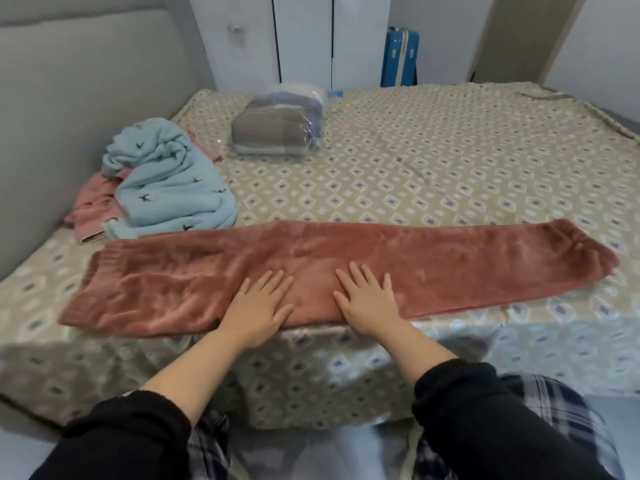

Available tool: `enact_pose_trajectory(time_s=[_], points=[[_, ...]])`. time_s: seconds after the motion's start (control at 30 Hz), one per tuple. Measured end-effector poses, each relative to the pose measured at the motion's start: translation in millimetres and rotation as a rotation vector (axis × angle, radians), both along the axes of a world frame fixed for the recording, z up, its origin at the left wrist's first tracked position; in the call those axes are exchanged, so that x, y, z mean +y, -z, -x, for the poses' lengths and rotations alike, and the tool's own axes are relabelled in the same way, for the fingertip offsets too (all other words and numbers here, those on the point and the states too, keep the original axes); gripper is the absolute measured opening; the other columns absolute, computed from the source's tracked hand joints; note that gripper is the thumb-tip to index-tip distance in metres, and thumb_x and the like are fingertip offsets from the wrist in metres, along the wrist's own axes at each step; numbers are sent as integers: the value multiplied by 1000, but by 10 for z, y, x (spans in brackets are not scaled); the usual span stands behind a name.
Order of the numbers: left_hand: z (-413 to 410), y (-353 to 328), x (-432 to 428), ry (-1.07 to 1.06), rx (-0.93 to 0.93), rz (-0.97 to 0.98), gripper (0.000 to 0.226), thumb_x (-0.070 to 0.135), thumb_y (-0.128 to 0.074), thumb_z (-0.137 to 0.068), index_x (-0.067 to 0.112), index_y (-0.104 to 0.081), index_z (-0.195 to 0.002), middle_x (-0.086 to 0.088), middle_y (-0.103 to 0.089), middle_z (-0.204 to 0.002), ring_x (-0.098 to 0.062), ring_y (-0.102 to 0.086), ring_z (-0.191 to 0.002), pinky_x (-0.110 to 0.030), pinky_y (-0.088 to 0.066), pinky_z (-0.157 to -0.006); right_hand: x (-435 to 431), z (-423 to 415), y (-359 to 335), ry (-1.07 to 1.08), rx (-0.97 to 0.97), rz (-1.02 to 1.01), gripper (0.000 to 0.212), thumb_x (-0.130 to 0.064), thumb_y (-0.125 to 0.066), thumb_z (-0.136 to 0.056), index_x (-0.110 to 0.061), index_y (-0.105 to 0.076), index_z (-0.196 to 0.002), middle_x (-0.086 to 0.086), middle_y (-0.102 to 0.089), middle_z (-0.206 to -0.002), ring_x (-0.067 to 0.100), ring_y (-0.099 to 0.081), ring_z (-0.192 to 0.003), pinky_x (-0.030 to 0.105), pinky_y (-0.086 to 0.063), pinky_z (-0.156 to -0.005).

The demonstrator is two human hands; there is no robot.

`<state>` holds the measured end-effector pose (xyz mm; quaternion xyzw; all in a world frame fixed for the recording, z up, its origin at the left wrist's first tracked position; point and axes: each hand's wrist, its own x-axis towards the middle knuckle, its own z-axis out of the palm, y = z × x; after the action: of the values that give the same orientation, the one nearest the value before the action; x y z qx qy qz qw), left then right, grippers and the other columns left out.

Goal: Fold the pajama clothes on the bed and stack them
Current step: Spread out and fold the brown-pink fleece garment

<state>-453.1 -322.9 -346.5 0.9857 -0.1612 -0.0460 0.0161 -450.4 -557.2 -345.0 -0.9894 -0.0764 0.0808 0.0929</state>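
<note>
Your left hand (260, 306) and right hand (367, 304) both lie flat, fingers straight and spread, pressing on the middle of the rust-pink pajama trousers (311, 271), close together but not touching each other. The trousers lie stretched sideways along the near edge of the bed (433, 157), apparently already laid leg on leg, waistband toward your left and cuffs toward your right. You look to be at the smoothing step, flattening the pile before a cross fold. The next move probably calls for you to take the cuff end and bring it over toward the waistband, keeping the edges lined up so the plush cloth does not slide. The light blue pajama garment (173, 181) and the pink garment (95, 206) under it sit crumpled near the headboard (69, 81), not yet folded, and no stack has been started.
</note>
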Motion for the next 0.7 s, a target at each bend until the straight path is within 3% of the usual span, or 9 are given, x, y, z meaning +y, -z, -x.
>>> enact_pose_trajectory(time_s=[0.13,0.27,0.33,0.43,0.5,0.6,0.7], points=[[-70,-28,709,-280,-46,-96,61,56,-17,-99,31,-11,-154,9,-5,-162,-13,0,-149,-50,1,-117,16,-107,1,245,50,-21,62,-53,-16,-96,-32,-5,-153,-5,6,-162,18,6,-148,64,1,-112],[-67,-9,1282,-547,10,10,62,51,-17,-100,22,-12,-155,-1,-6,-163,-18,-5,-149,-48,-4,-119,233,-348,-117,336,155,3,63,-51,-16,-98,-26,-1,-154,2,12,-161,26,11,-148,68,2,-110],[-123,-11,1248,-554,30,36,62,51,-17,-101,21,-12,-154,-1,-7,-162,-19,-5,-149,-46,-4,-119,536,-424,-153,245,137,-4,65,-53,-16,-99,-24,1,-154,3,13,-161,27,12,-147,67,5,-110],[-139,0,1277,-445,61,60,58,56,-17,-99,35,-12,-153,5,-5,-162,-20,-1,-149,-49,0,-117,1050,-423,-75,24,83,-38,64,-56,-13,-98,-28,1,-154,1,11,-161,25,13,-147,62,10,-111],[-120,2,1550,-365,65,70,56,58,-17,-98,42,-12,-151,9,-5,-162,-17,-1,-149,-48,-1,-116,1200,-472,12,13,69,-34,62,-56,-12,-97,-33,0,-153,0,11,-161,24,14,-147,61,10,-112],[-159,-29,1992,-413,61,27,58,57,-14,-99,35,-12,-153,8,-7,-162,-14,-4,-148,-42,-5,-118,1186,-622,42,45,120,-22,62,-59,-12,-95,-38,2,-152,-2,12,-161,22,15,-147,61,11,-111],[-305,-44,1914,-534,-9,-16,60,50,-13,-100,26,-10,-155,4,-7,-162,-15,-4,-149,-45,-1,-119,1188,-687,89,40,95,7,63,-61,-11,-94,-38,3,-151,-2,12,-161,22,15,-147,62,10,-110]])
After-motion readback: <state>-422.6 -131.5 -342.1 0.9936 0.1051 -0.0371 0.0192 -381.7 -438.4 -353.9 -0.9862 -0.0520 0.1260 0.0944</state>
